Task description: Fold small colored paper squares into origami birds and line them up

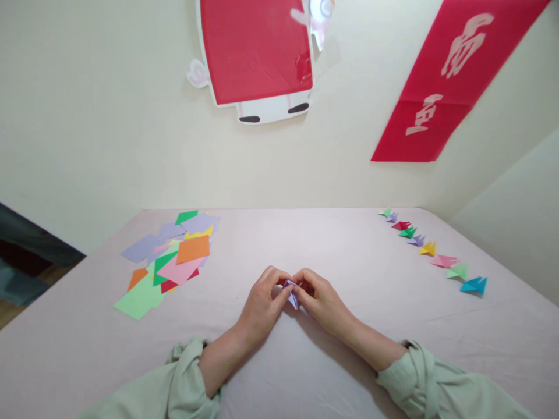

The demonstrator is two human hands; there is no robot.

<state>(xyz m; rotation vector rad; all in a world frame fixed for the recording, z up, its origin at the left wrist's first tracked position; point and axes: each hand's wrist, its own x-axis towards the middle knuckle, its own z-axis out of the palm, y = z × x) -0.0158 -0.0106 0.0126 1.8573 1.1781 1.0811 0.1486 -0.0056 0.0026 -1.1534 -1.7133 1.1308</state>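
Observation:
A small piece of folded purple paper (293,299) is pinched between my two hands near the middle of the table. My left hand (264,299) grips it from the left, thumb and fingertips closed on it. From the other side my right hand (321,299) holds it in the same way, its thumb close to the left thumb. A pointed flap of the paper hangs below the thumbs. The fingers cover the rest of its shape.
Loose coloured paper sheets (193,249) lie overlapping on the left of the table (279,238). Along the right runs a slanting row of several small folded paper figures, a blue one (474,286) nearest. Behind the table rises a wall (340,169) with red decorations.

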